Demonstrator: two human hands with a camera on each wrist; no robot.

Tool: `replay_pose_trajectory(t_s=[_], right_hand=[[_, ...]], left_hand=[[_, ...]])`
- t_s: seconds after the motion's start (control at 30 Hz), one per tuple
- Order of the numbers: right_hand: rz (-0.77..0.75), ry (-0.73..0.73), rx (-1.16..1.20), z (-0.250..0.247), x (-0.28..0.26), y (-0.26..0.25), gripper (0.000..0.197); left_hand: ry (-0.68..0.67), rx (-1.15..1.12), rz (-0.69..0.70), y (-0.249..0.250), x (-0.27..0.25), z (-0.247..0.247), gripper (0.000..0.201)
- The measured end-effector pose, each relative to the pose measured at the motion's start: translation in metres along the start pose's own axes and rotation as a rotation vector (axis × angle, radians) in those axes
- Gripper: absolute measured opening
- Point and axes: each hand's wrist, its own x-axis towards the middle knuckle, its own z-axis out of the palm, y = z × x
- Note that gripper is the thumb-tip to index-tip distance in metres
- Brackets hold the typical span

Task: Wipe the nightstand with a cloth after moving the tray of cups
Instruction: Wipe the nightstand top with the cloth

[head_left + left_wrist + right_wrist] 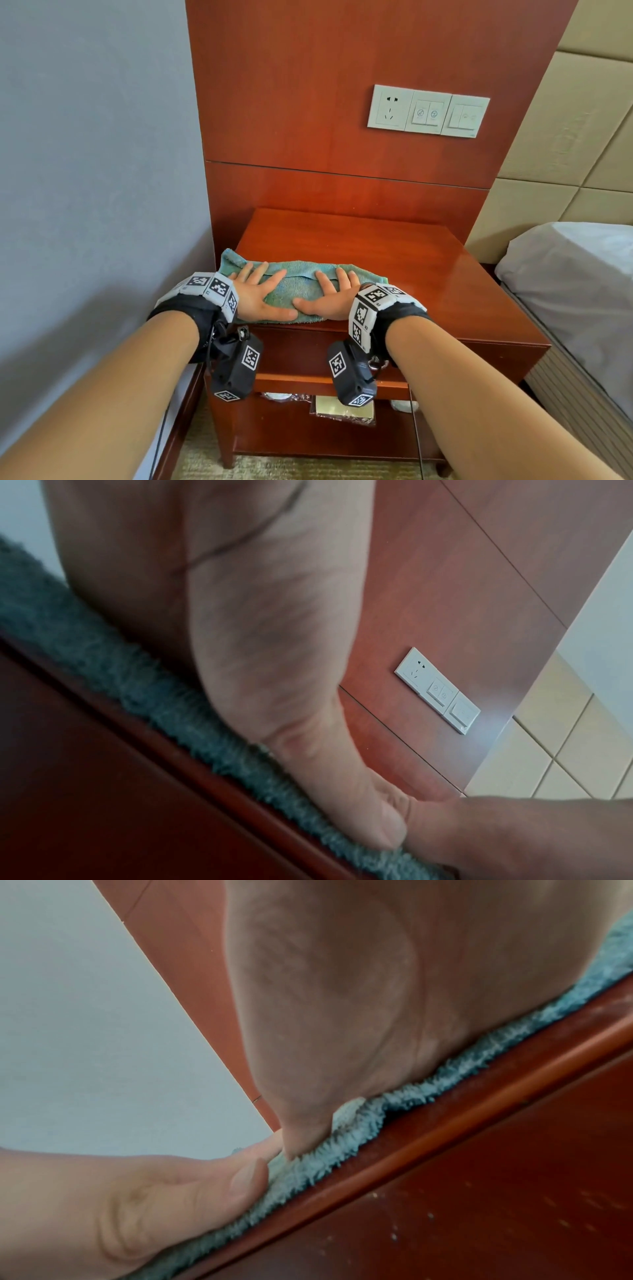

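bare nightstand top (394, 260) beyond cloth (298, 274), wood panel (342, 192) behind

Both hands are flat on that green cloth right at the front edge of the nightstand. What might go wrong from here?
The cloth lies along the front edge of the nightstand; a pull towards the body could drag it off. The left hand and right hand press flat without gripping, so the cloth may bunch or slide out. The wrist cameras hang in front of the drawer and might knock it.

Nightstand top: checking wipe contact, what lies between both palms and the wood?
Only the folded teal cloth on the nightstand, under left hand and right hand; head view.
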Motion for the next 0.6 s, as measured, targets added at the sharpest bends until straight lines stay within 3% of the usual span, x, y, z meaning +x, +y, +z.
replay_pose_trajectory(t_s=[0.1,0.27,0.4,0.6], right_hand=[[-0.006,0.002,0.01,-0.006,0.014,-0.005,0.092],[-0.03,0.018,0.037,-0.018,0.045,-0.014,0.091],[-0.033,0.01,0.053,-0.033,0.081,-0.021,0.091],[-0.028,0.019,0.092,-0.055,0.146,-0.026,0.091]], left_hand=[[0.0,0.002,-0.008,-0.008,0.014,-0.005,0.104],[-0.006,-0.019,-0.028,-0.024,0.049,-0.018,0.142],[0.01,-0.062,-0.072,-0.033,0.077,-0.033,0.108],[0.012,-0.062,-0.113,-0.039,0.123,-0.061,0.102]])
